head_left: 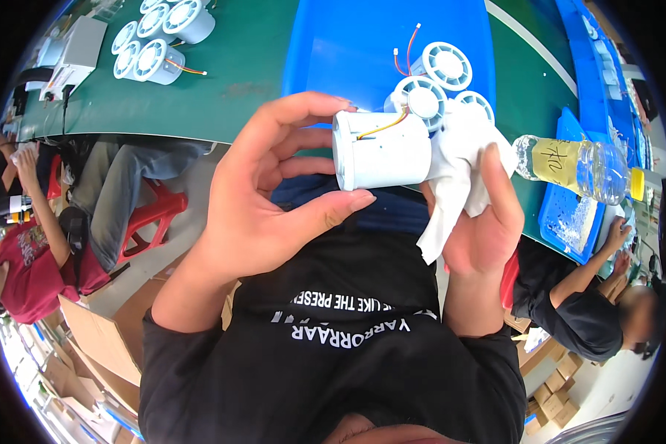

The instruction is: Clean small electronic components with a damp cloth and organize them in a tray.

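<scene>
In front of my chest, my left hand (pixel 274 177) grips a white cylindrical fan unit (pixel 388 148) by its rimmed end, thumb below and fingers above and behind. The cylinder lies on its side, and a short yellow and dark wire runs along its upper part. My right hand (pixel 488 214) is closed on a white cloth (pixel 459 159), which bunches at the cylinder's other end and hangs down below it. Just beyond are several similar fan units (pixel 447 66) with spoked round faces, partly hidden by the cloth and the held one.
A blue tray (pixel 377 44) lies on the green table (pixel 237 81). More fan units (pixel 155 61) stand at the far left, near a grey box (pixel 78 55). A clear bottle with a yellow cap (pixel 581 166) and a small blue tray (pixel 568 222) are at right. Other people sit on both sides.
</scene>
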{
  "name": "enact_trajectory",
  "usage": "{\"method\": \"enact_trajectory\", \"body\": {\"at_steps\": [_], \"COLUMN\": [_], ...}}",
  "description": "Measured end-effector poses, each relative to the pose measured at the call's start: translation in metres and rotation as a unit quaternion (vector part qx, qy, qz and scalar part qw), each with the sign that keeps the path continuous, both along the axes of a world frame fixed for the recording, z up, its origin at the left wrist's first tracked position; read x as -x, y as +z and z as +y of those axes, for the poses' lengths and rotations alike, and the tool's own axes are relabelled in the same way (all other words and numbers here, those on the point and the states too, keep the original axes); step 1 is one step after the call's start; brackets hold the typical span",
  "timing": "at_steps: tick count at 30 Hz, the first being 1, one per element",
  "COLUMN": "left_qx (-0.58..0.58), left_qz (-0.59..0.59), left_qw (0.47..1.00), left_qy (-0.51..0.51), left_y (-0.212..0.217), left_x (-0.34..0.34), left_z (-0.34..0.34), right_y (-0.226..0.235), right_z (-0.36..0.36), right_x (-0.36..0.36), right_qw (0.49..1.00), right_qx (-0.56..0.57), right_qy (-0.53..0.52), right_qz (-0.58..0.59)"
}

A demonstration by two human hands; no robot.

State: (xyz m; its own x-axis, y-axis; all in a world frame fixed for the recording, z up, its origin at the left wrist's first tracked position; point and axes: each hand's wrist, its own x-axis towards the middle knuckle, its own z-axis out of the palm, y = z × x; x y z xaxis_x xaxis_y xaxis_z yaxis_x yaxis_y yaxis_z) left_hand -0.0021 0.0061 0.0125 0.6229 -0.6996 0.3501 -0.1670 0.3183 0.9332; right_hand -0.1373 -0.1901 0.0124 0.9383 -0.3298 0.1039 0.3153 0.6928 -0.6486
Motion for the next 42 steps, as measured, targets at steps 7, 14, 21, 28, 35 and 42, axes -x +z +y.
{"method": "enact_trajectory", "body": {"at_steps": [7, 14, 21, 28, 35, 42], "left_qx": [-0.026, 0.025, 0.09, 0.155, 0.149, 0.013], "left_qz": [0.004, -0.137, -0.245, -0.185, -0.2, -0.219], "left_qw": [1.0, 0.99, 0.965, 0.97, 0.968, 0.975], "left_qy": [0.008, 0.021, -0.012, -0.009, -0.019, 0.037], "left_y": [0.001, -0.008, -0.025, -0.025, -0.028, -0.021], "left_x": [0.003, -0.001, -0.01, -0.001, -0.003, -0.009], "left_z": [-0.002, 0.001, -0.007, -0.009, -0.013, 0.005], "right_y": [0.01, 0.018, 0.035, 0.031, 0.021, 0.02], "right_z": [0.027, 0.019, 0.003, 0.016, 0.001, 0.003], "right_x": [0.016, 0.009, 0.007, -0.003, 0.029, 0.046], "right_qw": [0.554, 0.928, 0.937, 0.712, 0.892, 0.835], "right_qx": [0.786, 0.208, 0.309, 0.683, 0.326, 0.429], "right_qy": [-0.273, -0.255, -0.161, -0.136, -0.199, -0.205], "right_qz": [-0.015, 0.173, 0.033, 0.095, 0.242, 0.275]}}
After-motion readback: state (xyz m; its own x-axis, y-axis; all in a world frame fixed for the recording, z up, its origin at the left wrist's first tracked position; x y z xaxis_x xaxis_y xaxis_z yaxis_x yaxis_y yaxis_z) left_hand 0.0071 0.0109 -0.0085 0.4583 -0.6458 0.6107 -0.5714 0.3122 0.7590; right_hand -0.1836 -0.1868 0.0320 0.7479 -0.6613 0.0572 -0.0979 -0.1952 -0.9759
